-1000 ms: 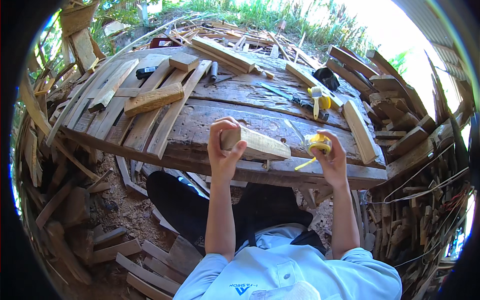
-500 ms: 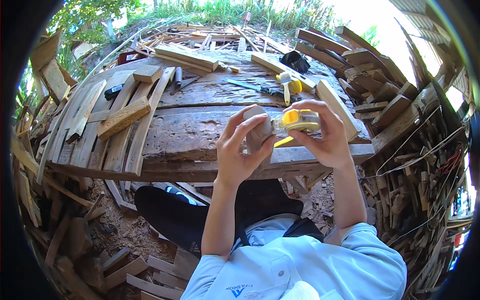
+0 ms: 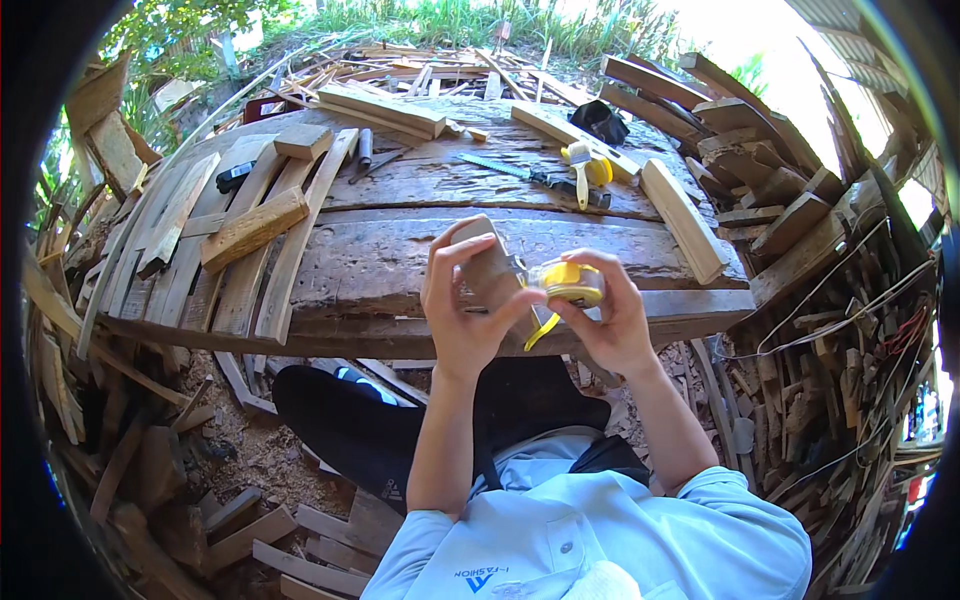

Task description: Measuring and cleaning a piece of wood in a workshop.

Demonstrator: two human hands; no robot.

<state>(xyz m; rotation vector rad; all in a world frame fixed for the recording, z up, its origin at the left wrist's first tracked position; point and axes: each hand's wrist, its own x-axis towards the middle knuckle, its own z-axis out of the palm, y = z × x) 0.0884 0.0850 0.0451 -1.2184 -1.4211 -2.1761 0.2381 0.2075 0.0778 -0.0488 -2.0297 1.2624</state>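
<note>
My left hand (image 3: 464, 315) grips a short wooden block (image 3: 490, 266), tilted above the near edge of the workbench, with the thumb on its near right side. In my right hand (image 3: 618, 325) is a tape measure (image 3: 577, 284) with a clear and yellow case, pinched between thumb and fingers. The tape measure's left end is close to the block's right side, near the left thumb; whether they touch I cannot tell. A yellow strap (image 3: 542, 332) hangs below the tape measure.
On the worn bench (image 3: 370, 262) lie several planks (image 3: 290, 258) at left, a handsaw (image 3: 530, 177), a paintbrush (image 3: 580, 172), a yellow tape roll (image 3: 600, 170) and a thick timber (image 3: 683, 220) at right. Scrap wood (image 3: 790, 170) is heaped alongside. Wood chips (image 3: 262, 440) cover the floor.
The tape measure has moved left and down with my right hand. My left hand has turned the wooden block, so more of its broad face shows, and its fingers are spread wider.
</note>
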